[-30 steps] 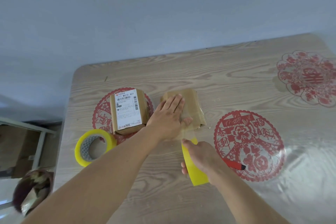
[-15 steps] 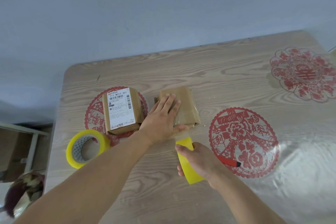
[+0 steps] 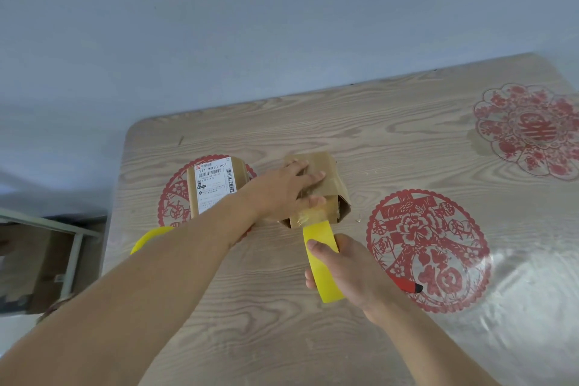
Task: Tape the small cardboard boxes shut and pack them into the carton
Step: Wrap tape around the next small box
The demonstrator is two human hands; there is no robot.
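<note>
Left hand [image 3: 279, 194] flat on top of small cardboard box [image 3: 326, 178], fingers straight, thumb at its taped near edge; right hand [image 3: 354, 273] curled round yellow tape roll [image 3: 322, 263], touching box's near face; labelled box [image 3: 213, 188] just left, on wood-grain counter [image 3: 391, 141]; second tape roll [image 3: 147, 238] partly hidden by left forearm.

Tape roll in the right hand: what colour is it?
Yellow, seen in the head view: the tape roll held by the right hand.

Head view, steeply down onto table [image 3: 376, 141]
</note>
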